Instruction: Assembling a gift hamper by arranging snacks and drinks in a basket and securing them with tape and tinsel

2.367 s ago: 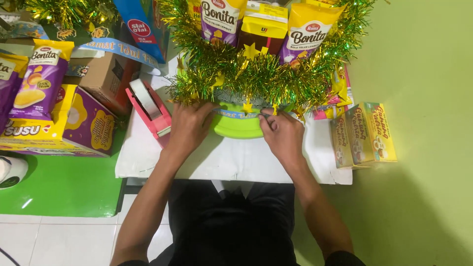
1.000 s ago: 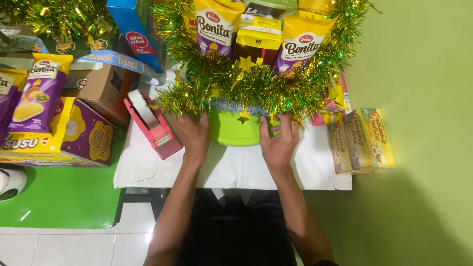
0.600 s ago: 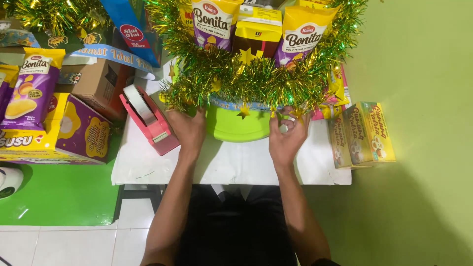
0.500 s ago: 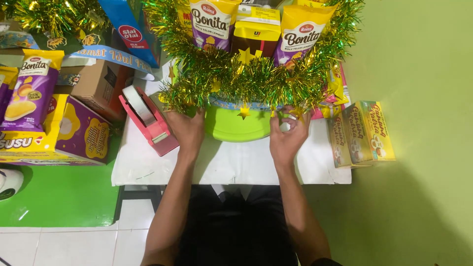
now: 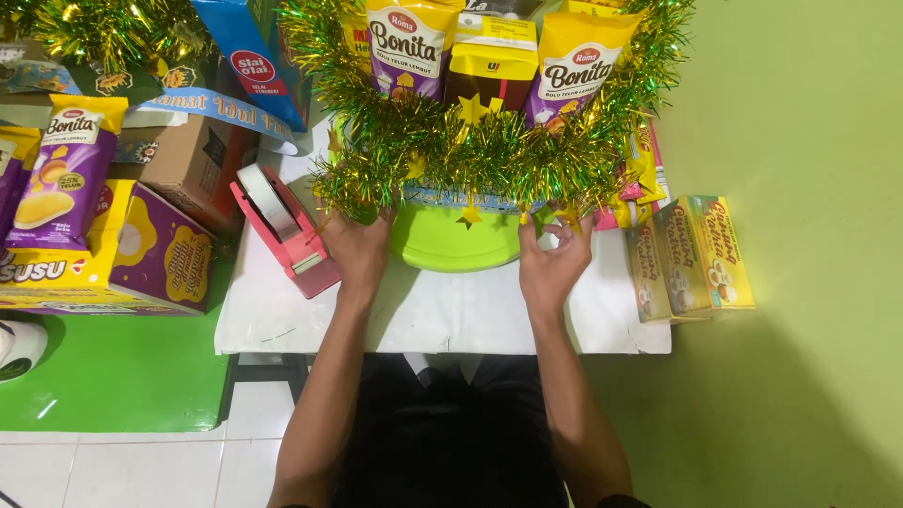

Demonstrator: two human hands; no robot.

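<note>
1. The green basket (image 5: pixel 454 240) wrapped in green-gold tinsel (image 5: pixel 489 150) was seen just beyond the fingertips of both hands, on the white desk (image 5: pixel 442 315).
2. The left hand (image 5: pixel 357 249) was laid against the basket's side, fingers tucked into the tinsel; their grip could not be told.
3. The right hand (image 5: pixel 553 263) was held with fingers loosely spread at a hanging strand, nothing clasped.
4. The snack pouches (image 5: pixel 409 42) standing above the fingers could probably be toppled if the tinsel were tugged.
5. The pink tape dispenser (image 5: pixel 282 230), just outside the left fingers, could be nudged off.
</note>
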